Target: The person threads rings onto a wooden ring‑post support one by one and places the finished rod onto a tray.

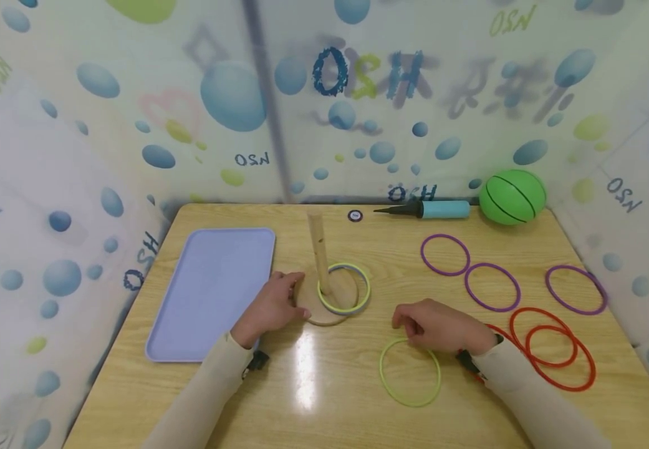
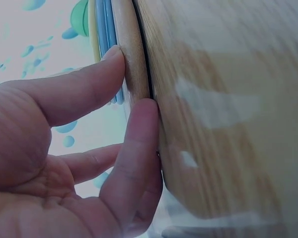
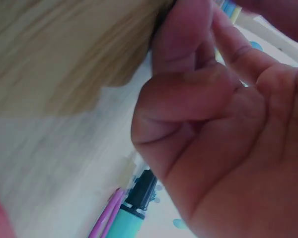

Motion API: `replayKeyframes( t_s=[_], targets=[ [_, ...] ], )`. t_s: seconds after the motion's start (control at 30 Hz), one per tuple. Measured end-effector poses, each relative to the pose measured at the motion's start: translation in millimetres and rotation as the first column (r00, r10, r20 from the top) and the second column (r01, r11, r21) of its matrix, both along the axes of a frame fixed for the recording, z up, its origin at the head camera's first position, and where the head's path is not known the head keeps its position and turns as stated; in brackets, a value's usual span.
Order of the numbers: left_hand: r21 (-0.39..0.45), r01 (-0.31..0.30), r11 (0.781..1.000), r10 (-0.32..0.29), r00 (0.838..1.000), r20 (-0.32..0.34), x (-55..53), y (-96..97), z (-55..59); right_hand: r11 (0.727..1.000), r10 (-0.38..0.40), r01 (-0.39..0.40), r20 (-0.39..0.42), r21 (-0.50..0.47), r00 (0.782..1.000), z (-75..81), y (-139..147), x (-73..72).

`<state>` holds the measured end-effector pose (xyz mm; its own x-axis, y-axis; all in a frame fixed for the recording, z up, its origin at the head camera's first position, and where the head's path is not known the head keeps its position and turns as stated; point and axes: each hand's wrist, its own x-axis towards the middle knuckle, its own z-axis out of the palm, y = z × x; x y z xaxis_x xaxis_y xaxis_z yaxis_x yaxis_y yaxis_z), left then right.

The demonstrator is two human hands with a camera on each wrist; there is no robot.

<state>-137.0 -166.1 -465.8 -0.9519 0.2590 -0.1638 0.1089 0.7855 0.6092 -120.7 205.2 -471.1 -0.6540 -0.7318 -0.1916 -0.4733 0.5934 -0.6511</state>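
Note:
A wooden ring-toss stand [image 1: 320,255], an upright peg on a round base, stands left of the table's middle. Blue rings [image 2: 107,22] and a pale yellow-green ring [image 1: 368,288] lie stacked around its peg, reaching past the base on the right. My left hand [image 1: 270,304] holds the base's left rim, thumb and fingers spread along its edge. With fingers loosely curled and nothing between them, my right hand [image 1: 441,325] hovers low over the table. It overlaps the far edge of a loose yellow-green ring [image 1: 439,381].
Purple rings [image 1: 492,309] and red rings [image 1: 591,368] lie at right. A lavender tray [image 1: 212,293] sits at left. Along the back are a blue hand pump [image 1: 444,209], a green ball [image 1: 512,197] and a small round disc [image 1: 355,216]. Patterned curtains surround the table.

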Motion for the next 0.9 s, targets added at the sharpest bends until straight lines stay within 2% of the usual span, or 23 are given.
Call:
replayKeyframes(
  t_s=[0.13, 0.3, 0.47, 0.6, 0.8, 0.9],
  targets=[
    [-0.003, 0.007, 1.000, -0.007, 1.000, -0.005, -1.0, 0.1, 0.0, 1.000, 0.004, -0.003, -0.049, 0.009, 0.999, 2.6, 0, -1.2],
    [-0.009, 0.011, 1.000, -0.011, 1.000, -0.015, -0.8, 0.1, -1.6, 1.000, 0.004, -0.004, -0.027, -0.006, 1.000, 6.4, 7, -7.1],
    [-0.016, 0.015, 1.000, -0.015, 1.000, -0.021, 0.1, -0.1, -2.0, 0.997, 0.010, -0.006, 0.059, -0.073, 0.998, 9.8, 14, -16.2],
    [-0.010, 0.016, 1.000, -0.016, 1.000, -0.025, 0.2, -0.4, -1.7, 0.990, -0.007, 0.028, 0.150, -0.140, 0.989, 11.9, 18, -21.6],
    [-0.005, 0.018, 1.000, -0.019, 0.999, -0.034, 0.0, -0.9, -1.6, 0.975, -0.065, 0.128, 0.317, -0.181, 0.946, 19.0, 20, -24.7],
    [-0.002, 0.018, 1.000, -0.018, 0.999, -0.039, 0.5, -1.6, -2.1, 0.966, -0.081, 0.162, 0.363, -0.201, 0.928, 27.7, 19, -25.6]
  ],
)
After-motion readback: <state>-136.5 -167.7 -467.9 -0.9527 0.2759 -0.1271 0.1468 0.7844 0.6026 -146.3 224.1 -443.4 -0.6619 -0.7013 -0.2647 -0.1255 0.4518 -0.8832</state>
